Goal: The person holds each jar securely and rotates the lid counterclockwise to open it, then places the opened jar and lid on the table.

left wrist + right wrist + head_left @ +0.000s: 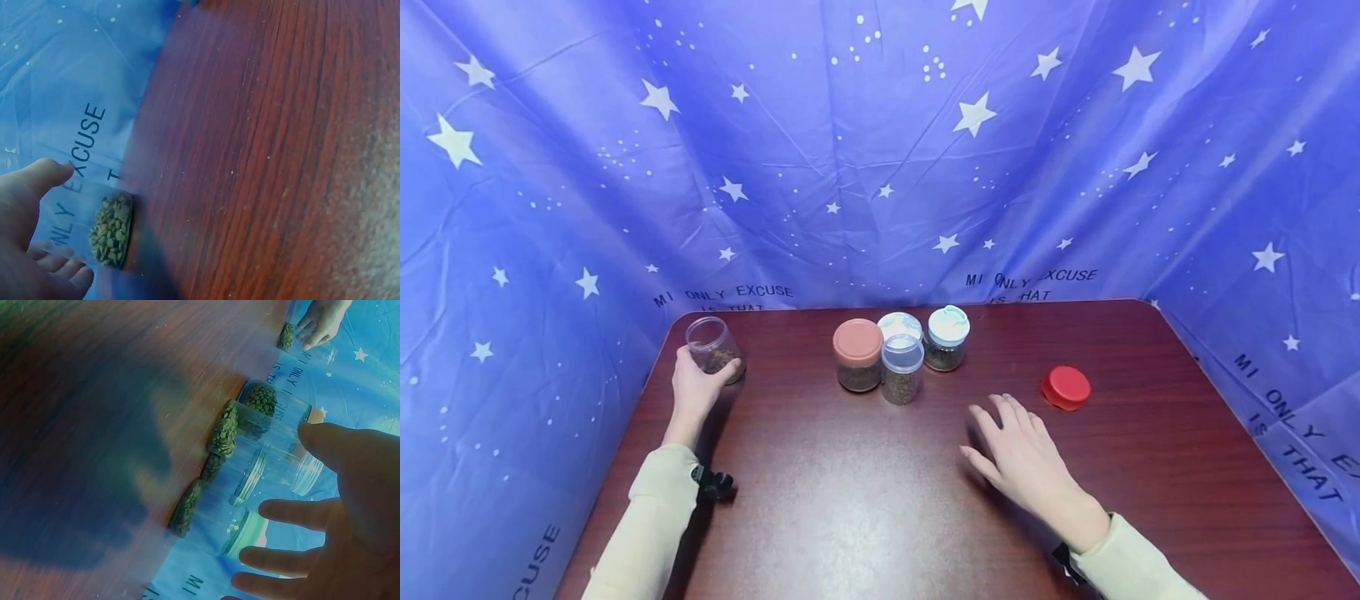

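At the far left of the table my left hand [696, 387] holds a clear jar [709, 335], thumb on one side and fingers on the other. Greenish-brown pellets [112, 231] cover the bottom of that jar, and its top has no lid. My right hand [1026, 467] is over the table to the right, palm down with fingers spread, holding nothing. Ahead of it stands a group of jars: one with an orange lid [858, 340], a clear one with no coloured lid [901, 379], one with a pale green lid [948, 325], and a white-topped one [898, 324] partly hidden behind.
A red lid [1067, 387] lies on the right side of the dark reddish wooden table [850, 500]. Blue cloth [865, 167] printed with stars hangs behind the table and along both sides.
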`<state>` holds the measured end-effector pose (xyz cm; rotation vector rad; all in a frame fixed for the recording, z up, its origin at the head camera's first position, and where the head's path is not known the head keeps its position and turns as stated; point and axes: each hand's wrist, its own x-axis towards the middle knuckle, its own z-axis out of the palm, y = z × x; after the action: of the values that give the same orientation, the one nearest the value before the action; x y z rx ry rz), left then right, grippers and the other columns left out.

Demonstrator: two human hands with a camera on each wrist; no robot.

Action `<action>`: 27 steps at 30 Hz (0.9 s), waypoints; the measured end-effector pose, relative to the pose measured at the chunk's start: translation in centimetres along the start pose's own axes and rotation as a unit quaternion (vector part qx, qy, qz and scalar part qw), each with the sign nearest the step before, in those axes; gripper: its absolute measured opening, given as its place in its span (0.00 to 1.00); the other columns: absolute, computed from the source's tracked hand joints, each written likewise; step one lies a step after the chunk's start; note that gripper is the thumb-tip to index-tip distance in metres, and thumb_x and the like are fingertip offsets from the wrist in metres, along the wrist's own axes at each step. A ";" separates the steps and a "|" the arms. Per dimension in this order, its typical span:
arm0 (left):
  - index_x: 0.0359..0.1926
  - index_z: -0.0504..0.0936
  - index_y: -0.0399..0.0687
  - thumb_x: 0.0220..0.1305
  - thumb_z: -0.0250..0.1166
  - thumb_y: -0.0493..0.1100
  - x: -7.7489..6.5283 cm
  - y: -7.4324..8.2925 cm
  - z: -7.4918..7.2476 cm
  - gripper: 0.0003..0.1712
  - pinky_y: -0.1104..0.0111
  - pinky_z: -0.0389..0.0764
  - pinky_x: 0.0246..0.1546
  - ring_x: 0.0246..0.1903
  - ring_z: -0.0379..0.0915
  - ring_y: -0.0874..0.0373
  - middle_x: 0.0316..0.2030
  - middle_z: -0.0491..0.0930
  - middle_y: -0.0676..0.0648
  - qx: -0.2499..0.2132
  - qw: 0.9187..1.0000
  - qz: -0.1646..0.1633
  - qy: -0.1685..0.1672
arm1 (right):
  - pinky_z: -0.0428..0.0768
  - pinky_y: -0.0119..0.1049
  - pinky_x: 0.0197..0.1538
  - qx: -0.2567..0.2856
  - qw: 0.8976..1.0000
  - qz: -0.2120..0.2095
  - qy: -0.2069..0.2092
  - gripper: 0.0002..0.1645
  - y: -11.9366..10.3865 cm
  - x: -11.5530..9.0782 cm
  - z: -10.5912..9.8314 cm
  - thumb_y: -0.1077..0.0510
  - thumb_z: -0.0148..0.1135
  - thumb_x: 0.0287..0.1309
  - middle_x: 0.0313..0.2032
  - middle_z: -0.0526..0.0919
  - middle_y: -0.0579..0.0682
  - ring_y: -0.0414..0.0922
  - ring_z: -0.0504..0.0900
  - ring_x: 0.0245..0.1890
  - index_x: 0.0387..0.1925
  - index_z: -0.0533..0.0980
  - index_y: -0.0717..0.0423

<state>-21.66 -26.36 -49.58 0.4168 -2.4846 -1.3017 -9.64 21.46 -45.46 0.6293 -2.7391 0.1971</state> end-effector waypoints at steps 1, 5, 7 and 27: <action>0.69 0.60 0.27 0.57 0.75 0.44 -0.1 0.0 0.0 0.48 0.44 0.67 0.67 0.63 0.68 0.30 0.61 0.69 0.25 -0.001 1.000 0.000 0.001 | 0.79 0.64 0.54 0.000 1.000 0.001 -0.003 0.34 0.0 0.0 0.0 0.42 0.71 0.60 0.58 0.78 0.69 0.67 0.78 0.59 0.59 0.78 0.60; 0.75 0.55 0.28 0.54 0.78 0.46 -0.7 0.6 -0.3 0.57 0.43 0.61 0.72 0.69 0.59 0.30 0.67 0.62 0.24 0.001 1.000 0.004 0.028 | 0.79 0.64 0.54 0.000 1.000 0.004 -0.007 0.33 -0.2 -0.1 0.0 0.42 0.71 0.60 0.58 0.78 0.69 0.67 0.77 0.60 0.59 0.78 0.60; 0.76 0.54 0.29 0.52 0.80 0.45 -1.1 1.3 -0.5 0.60 0.43 0.57 0.73 0.70 0.54 0.31 0.69 0.59 0.24 -0.001 0.998 0.020 0.055 | 0.79 0.64 0.54 0.000 1.000 0.004 -0.006 0.33 -0.3 -0.1 -0.1 0.42 0.71 0.60 0.58 0.78 0.69 0.68 0.77 0.59 0.58 0.78 0.60; 0.64 0.75 0.33 0.65 0.68 0.42 -8.6 10.1 2.1 0.30 0.38 0.65 0.59 0.61 0.67 0.32 0.62 0.74 0.31 0.016 0.963 0.255 0.084 | 0.78 0.65 0.55 0.005 1.000 0.005 0.008 0.33 -0.5 -0.1 0.4 0.42 0.71 0.60 0.58 0.78 0.69 0.69 0.76 0.61 0.58 0.79 0.60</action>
<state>-15.79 -15.88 -43.46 -0.1069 -2.2610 -0.9722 -9.43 20.99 -45.81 0.6137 -2.7281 0.2163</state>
